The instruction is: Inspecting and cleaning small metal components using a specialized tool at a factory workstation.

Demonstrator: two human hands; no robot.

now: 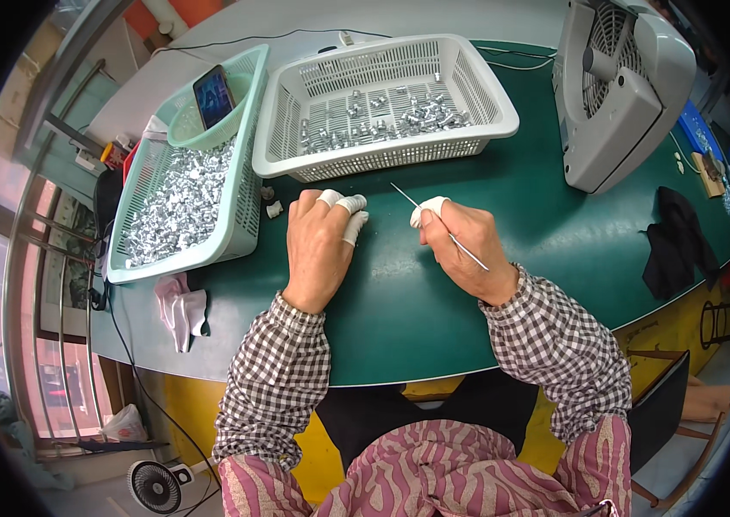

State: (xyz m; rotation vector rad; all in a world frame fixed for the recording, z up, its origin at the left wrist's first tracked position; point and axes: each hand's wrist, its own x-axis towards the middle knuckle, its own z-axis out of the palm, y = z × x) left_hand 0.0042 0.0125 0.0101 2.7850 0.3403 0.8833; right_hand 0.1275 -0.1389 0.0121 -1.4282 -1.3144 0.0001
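Note:
My right hand (pixel 468 250) grips a thin metal rod (pixel 469 252) between thumb and curled fingers. The rod slants, with its thin tip pointing up and left toward the white basket. White wrapping covers a finger of this hand. My left hand (pixel 318 246) rests near the green tabletop with its fingers bent inward, several of them wrapped in white. Whatever it may hold is hidden under the fingers. Small silvery metal parts (pixel 430 116) lie scattered in the white basket (pixel 382 155) beyond my hands. Many more parts (pixel 182 202) fill the pale green basket (pixel 240 246) on the left.
A phone (pixel 213 96) leans in a green bowl (pixel 201 138) on the left basket. At the right stand a grey fan (pixel 602 112) and a black cloth (pixel 680 241). A pink cloth (pixel 180 310) lies front left. White crumpled bits (pixel 274 209) sit beside the left basket.

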